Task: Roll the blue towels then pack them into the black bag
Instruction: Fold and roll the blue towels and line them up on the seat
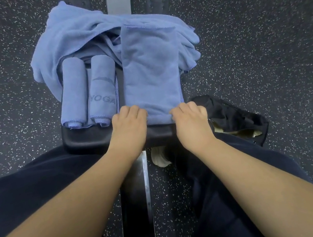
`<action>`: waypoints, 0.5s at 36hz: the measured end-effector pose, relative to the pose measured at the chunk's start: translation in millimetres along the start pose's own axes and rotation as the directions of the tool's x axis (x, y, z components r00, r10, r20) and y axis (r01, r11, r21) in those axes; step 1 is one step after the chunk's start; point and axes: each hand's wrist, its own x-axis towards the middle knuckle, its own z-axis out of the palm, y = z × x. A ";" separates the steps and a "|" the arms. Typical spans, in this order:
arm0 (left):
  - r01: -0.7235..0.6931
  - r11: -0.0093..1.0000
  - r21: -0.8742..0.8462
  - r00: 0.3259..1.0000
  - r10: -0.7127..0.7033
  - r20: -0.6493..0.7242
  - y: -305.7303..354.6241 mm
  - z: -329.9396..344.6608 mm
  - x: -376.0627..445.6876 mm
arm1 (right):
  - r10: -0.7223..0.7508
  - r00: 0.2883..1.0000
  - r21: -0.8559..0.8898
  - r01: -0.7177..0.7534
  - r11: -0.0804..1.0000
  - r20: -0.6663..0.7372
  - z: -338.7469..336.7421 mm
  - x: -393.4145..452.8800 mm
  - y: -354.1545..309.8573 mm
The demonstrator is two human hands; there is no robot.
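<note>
From the head view, you have the folded towel (149, 72) laid as a long strip down the worktop (85, 138), its near hem at the padded edge closest to you, which gives you a straight run to roll away from yourself. Your left hand (128, 122) and right hand (189, 116) sit on the two near corners of that towel; the fingers (130, 110) of both curl down over the hem and appear to pinch it, so the first tight turn starts evenly across the width. Just left of the folded towel, two rolled towels (88, 92) lie side by side, parked clear of the rolling lane. Beyond the folded towel, a loose heap of towels (77, 32) waits and drapes off the worktop's far sides. The black bag (230, 113) lies on the floor, right of the folded towel and beside your right hand, mouth seemingly open, within easy reach for packing.
</note>
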 end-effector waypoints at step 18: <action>0.028 0.998 -0.052 0.998 -0.031 -0.061 8.0 -12.4 4.2 | 0.091 0.996 -0.104 -0.089 0.991 0.019 0.7 9.8 -8.2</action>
